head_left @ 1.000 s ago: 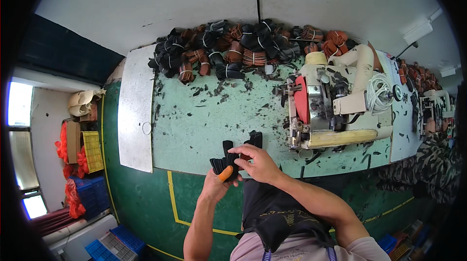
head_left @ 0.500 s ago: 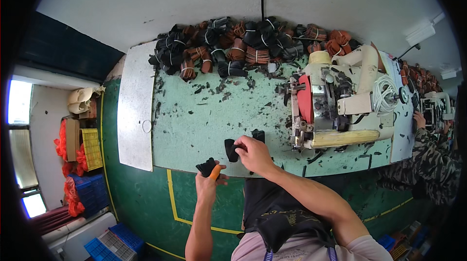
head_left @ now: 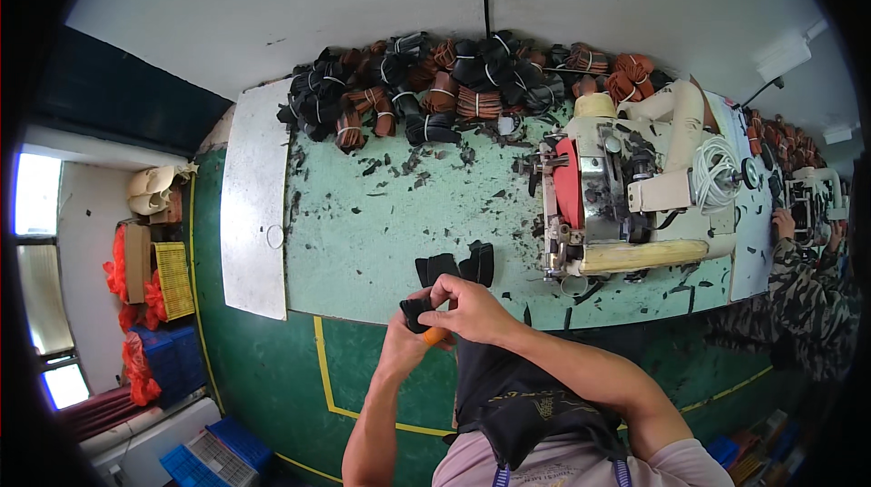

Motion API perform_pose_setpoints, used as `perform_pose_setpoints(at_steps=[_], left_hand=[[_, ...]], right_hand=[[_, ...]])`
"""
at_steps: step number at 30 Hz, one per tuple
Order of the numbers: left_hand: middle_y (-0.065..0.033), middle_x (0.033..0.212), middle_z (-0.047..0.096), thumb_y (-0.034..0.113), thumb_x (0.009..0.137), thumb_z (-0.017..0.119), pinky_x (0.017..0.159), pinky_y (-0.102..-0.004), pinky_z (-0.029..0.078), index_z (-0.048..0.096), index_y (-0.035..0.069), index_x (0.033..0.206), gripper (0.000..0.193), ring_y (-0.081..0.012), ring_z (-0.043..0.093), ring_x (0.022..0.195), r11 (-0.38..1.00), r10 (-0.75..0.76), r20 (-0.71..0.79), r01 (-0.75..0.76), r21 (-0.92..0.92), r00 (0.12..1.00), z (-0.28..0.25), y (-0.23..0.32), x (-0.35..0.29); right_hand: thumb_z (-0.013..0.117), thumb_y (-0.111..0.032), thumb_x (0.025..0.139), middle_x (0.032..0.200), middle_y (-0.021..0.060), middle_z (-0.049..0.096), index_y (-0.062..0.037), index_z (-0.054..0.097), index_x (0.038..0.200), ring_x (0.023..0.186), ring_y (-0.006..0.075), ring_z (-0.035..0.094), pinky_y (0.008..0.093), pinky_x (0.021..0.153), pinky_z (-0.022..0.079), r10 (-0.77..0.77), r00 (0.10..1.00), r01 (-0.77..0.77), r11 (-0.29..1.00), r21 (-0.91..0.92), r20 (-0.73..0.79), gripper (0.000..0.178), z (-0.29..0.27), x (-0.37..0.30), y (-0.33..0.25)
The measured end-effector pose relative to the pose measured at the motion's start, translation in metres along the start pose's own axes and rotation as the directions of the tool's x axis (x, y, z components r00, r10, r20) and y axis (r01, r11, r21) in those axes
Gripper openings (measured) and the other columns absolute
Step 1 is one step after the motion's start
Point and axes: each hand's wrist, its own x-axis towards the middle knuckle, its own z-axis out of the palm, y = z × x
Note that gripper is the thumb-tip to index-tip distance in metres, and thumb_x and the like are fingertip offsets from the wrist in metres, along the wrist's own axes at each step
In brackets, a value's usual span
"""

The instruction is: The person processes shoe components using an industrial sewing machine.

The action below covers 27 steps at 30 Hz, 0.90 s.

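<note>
left hand (head_left: pixel 408 343) is clamping a black stack (head_left: pixel 415 313) by the near edge of the surface (head_left: pixel 363 246); right hand (head_left: pixel 474 310) is touching the left, its grip unclear; black piles (head_left: pixel 442 267) are lying just beyond. the hands are working together.

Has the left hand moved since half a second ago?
Yes: the left hand has moved rightward, farther from the white panel at the green worktable's left end.

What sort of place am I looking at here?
Probably a small workshop, perhaps for leather-like parts: there's a cream machine, tied bundles of black and brown pieces, and dark scraps scattered across the green worktop.
</note>
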Motion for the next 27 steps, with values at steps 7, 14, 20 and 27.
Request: perform_pose_setpoints(at_steps=[7, 14, 20, 27], left_hand=[[-0.0163, 0.098, 0.066, 0.020, 0.086, 0.070, 0.063, -0.0326, 0.057, 0.054, -0.004, 0.115, 0.041, -0.0227, 0.067, 0.073, 0.999, -0.039, 0.143, 0.038, 0.005, 0.989, -0.005, 0.005, -0.008], [-0.0176, 0.099, 0.066, 0.030, 0.087, 0.069, 0.062, -0.0326, 0.056, 0.056, -0.002, 0.112, 0.042, -0.0240, 0.067, 0.075, 0.994, -0.087, 0.207, 0.098, -0.046, 0.975, -0.006, 0.003, -0.007], [-0.0181, 0.100, 0.066, 0.029, 0.089, 0.067, 0.062, -0.0331, 0.056, 0.056, -0.002, 0.112, 0.040, -0.0245, 0.067, 0.075, 0.985, -0.112, 0.217, 0.138, -0.106, 0.970, -0.005, 0.002, -0.010], [-0.0179, 0.100, 0.065, 0.027, 0.092, 0.062, 0.064, -0.0344, 0.056, 0.056, -0.002, 0.114, 0.037, -0.0265, 0.067, 0.077, 0.976, -0.138, 0.246, 0.174, -0.129, 0.959, -0.007, -0.005, -0.007]], right_hand=[[0.073, -0.007, 0.081, 0.074, -0.0012, 0.060, -0.0047, 0.055, 0.087, 0.065, 0.0044, 0.056, 0.0206, 0.057, 0.043, 0.139, 0.987, -0.157, 0.933, 0.324, 0.078, 0.020, -0.011, -0.009, -0.011], [0.073, -0.007, 0.082, 0.077, 0.0004, 0.064, -0.0052, 0.058, 0.089, 0.067, 0.0056, 0.059, 0.0205, 0.059, 0.047, 0.185, 0.978, -0.209, 0.878, 0.431, 0.098, 0.016, -0.014, -0.014, -0.008], [0.072, -0.008, 0.083, 0.077, 0.0003, 0.064, -0.0056, 0.059, 0.088, 0.068, 0.0063, 0.060, 0.0209, 0.061, 0.048, 0.195, 0.975, -0.221, 0.867, 0.447, 0.103, 0.015, -0.015, -0.019, -0.009], [0.067, -0.006, 0.086, 0.082, 0.0037, 0.066, -0.0055, 0.053, 0.100, 0.074, 0.0087, 0.062, 0.0242, 0.064, 0.050, 0.207, 0.977, -0.204, 0.861, 0.467, 0.046, 0.020, -0.007, -0.023, 0.012]])
